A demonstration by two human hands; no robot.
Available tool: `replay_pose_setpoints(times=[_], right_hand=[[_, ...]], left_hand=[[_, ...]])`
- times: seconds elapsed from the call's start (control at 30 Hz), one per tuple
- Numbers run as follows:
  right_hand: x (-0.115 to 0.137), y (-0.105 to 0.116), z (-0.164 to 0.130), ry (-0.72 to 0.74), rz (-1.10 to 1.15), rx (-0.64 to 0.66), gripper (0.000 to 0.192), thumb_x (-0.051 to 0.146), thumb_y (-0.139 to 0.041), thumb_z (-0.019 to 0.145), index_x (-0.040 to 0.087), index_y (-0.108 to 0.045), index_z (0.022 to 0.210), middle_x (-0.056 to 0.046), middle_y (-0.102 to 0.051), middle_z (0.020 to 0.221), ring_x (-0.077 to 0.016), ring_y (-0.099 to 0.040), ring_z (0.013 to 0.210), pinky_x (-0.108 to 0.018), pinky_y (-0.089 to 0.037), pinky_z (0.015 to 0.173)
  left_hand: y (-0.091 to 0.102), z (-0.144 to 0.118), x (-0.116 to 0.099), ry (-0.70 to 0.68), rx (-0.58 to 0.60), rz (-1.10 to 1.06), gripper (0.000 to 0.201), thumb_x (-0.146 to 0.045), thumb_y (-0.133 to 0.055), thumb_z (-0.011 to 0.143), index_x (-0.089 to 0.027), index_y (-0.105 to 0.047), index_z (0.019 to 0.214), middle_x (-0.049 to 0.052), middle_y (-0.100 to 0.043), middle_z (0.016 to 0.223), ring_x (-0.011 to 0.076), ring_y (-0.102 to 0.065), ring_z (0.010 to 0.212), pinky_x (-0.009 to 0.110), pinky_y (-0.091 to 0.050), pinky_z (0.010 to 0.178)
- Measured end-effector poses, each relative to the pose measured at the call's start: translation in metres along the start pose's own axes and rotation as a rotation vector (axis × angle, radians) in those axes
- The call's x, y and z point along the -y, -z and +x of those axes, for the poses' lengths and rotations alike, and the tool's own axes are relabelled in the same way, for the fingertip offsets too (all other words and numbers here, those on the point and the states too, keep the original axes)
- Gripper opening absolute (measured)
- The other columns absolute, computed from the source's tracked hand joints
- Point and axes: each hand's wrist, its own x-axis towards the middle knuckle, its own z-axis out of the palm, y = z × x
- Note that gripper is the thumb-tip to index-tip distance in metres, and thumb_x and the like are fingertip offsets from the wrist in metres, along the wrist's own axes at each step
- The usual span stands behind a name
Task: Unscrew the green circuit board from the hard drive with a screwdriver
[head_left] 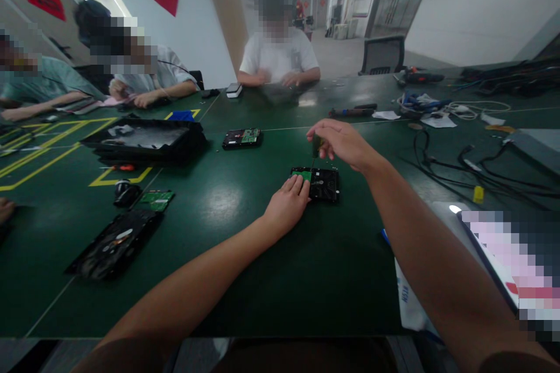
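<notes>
A black hard drive [327,185] with a green circuit board [301,173] lies flat on the table in front of me. My left hand [286,205] holds it at its left side, fingers closed over the board and the near edge. Above the drive, my right hand [343,143] is closed around the dark green handle of a screwdriver [315,148]. The screwdriver stands nearly upright, its thin shaft reaching down to the board's right edge. Whether the tip sits in a screw is too small to tell. Tiny screws seem to lie just behind the drive.
Another hard drive [242,138] lies farther back. To the left are a black tray [144,143], a loose circuit board [157,200] and an opened drive casing [116,245]. Black cables [441,166] and a screen [507,268] occupy the right. Several people sit across and left.
</notes>
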Motion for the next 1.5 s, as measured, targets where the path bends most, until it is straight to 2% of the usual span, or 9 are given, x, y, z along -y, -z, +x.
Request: replay_pose_setpoints(times=[0.13,0.23,0.37,0.53,0.77,0.97,1.2,1.4,1.5], right_hand=[[0.0002,0.0020,-0.0023,0.070,-0.126,-0.018,0.034,0.053,-0.065,0.095,0.021,-0.075,0.104,-0.002,-0.064,0.077,-0.0108,-0.051,0.056,-0.028,-0.037,0.051],[-0.0011,0.0021,-0.0017,0.052,-0.060,-0.024,0.033,0.049,-0.069,0.094,0.023,-0.070,0.113,-0.004,-0.070,0.093,-0.0106,-0.052,0.056,-0.029,-0.038,0.050],[-0.0028,0.0005,0.0012,-0.007,0.020,-0.055,0.023,0.042,-0.066,0.095,0.021,-0.065,0.104,-0.008,-0.073,0.105,-0.0123,-0.056,0.060,-0.028,-0.038,0.048],[-0.0032,0.0013,0.0003,0.065,-0.114,-0.066,0.030,0.052,-0.071,0.090,0.022,-0.069,0.091,-0.005,-0.070,0.089,-0.0157,-0.059,0.071,-0.028,-0.042,0.057],[-0.0006,-0.0007,-0.0037,0.023,-0.062,-0.021,0.036,0.056,-0.074,0.088,0.021,-0.064,0.094,-0.007,-0.073,0.093,-0.0111,-0.053,0.057,-0.028,-0.040,0.051],[0.0024,-0.0009,-0.0039,0.053,-0.116,-0.034,0.034,0.053,-0.067,0.094,0.021,-0.072,0.101,-0.002,-0.065,0.077,-0.0134,-0.054,0.063,-0.028,-0.039,0.054],[0.0002,-0.0012,-0.0011,0.021,0.034,-0.028,0.020,0.039,-0.064,0.097,0.023,-0.067,0.108,-0.007,-0.071,0.107,-0.0109,-0.055,0.060,-0.028,-0.039,0.049],[-0.0001,0.0019,-0.0007,0.060,-0.049,0.001,0.021,0.043,-0.068,0.094,0.023,-0.074,0.100,-0.003,-0.070,0.092,-0.0122,-0.054,0.065,-0.025,-0.040,0.052],[0.0015,0.0031,-0.0026,0.067,-0.052,0.023,0.025,0.044,-0.068,0.094,0.024,-0.076,0.107,-0.004,-0.073,0.099,-0.0115,-0.053,0.064,-0.025,-0.041,0.052]], left_hand=[[0.0005,0.0001,-0.0010,0.015,0.010,-0.005,0.044,-0.028,-0.056,0.104,-0.005,-0.057,0.142,0.023,-0.059,0.145,0.0327,-0.052,0.141,0.044,-0.046,0.117],[0.0006,0.0001,-0.0014,0.021,0.016,-0.013,0.044,-0.028,-0.057,0.104,-0.005,-0.057,0.142,0.023,-0.059,0.146,0.0323,-0.052,0.142,0.044,-0.046,0.117],[0.0004,-0.0004,-0.0010,0.016,0.013,-0.009,0.044,-0.028,-0.056,0.105,-0.006,-0.056,0.143,0.023,-0.058,0.146,0.0320,-0.051,0.143,0.045,-0.046,0.117],[-0.0004,-0.0005,-0.0014,0.016,0.013,0.009,0.043,-0.029,-0.054,0.105,-0.006,-0.056,0.143,0.025,-0.057,0.147,0.0326,-0.051,0.143,0.045,-0.047,0.116],[0.0007,0.0000,-0.0024,0.020,0.016,0.010,0.044,-0.029,-0.056,0.105,-0.006,-0.055,0.142,0.024,-0.058,0.146,0.0322,-0.051,0.143,0.045,-0.047,0.116],[-0.0005,-0.0004,-0.0012,0.013,0.000,0.009,0.044,-0.029,-0.056,0.105,-0.006,-0.056,0.142,0.023,-0.058,0.146,0.0327,-0.052,0.142,0.045,-0.047,0.116],[0.0010,-0.0005,-0.0004,0.014,0.005,0.007,0.045,-0.030,-0.056,0.105,-0.006,-0.056,0.142,0.024,-0.058,0.146,0.0324,-0.052,0.142,0.045,-0.048,0.115],[0.0017,-0.0005,-0.0007,0.011,0.001,0.008,0.043,-0.028,-0.053,0.106,-0.006,-0.056,0.142,0.025,-0.058,0.146,0.0324,-0.052,0.142,0.046,-0.048,0.115],[0.0020,-0.0006,-0.0010,0.013,-0.001,0.011,0.043,-0.029,-0.053,0.106,-0.006,-0.056,0.142,0.025,-0.058,0.146,0.0323,-0.052,0.142,0.046,-0.048,0.115]])
